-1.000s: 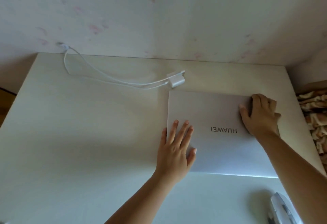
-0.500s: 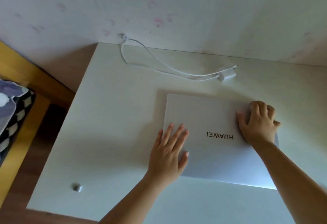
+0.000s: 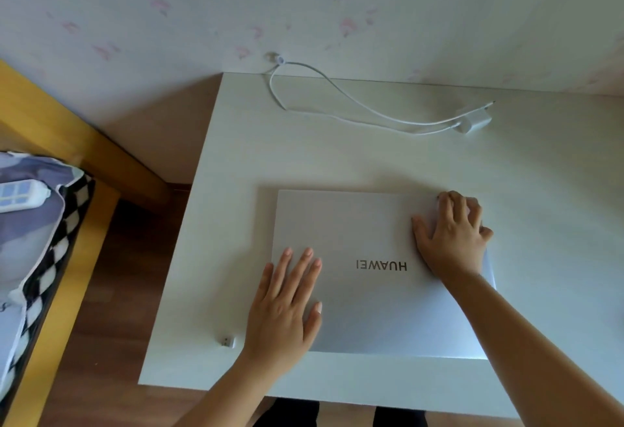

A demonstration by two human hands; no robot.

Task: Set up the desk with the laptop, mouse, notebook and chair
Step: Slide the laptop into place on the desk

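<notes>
A closed silver laptop (image 3: 364, 230) with an upside-down HUAWEI logo lies flat on the white desk (image 3: 304, 156). My left hand (image 3: 287, 301) rests flat on its near left corner, fingers spread. My right hand (image 3: 452, 234) presses on the lid's far right part, fingers curled over the far right corner. No mouse, notebook or chair shows in this view.
A white charger with its cable (image 3: 472, 121) lies at the desk's back, running to the wall. A small white USB dongle (image 3: 228, 341) sits near the desk's front left. A yellow wooden bed frame (image 3: 84, 143) with checked bedding (image 3: 37, 241) stands to the left.
The laptop has slid left and nearer across the desk, away from the charger, under both hands. The view has swung left, so the mouse at the right has left the frame.
</notes>
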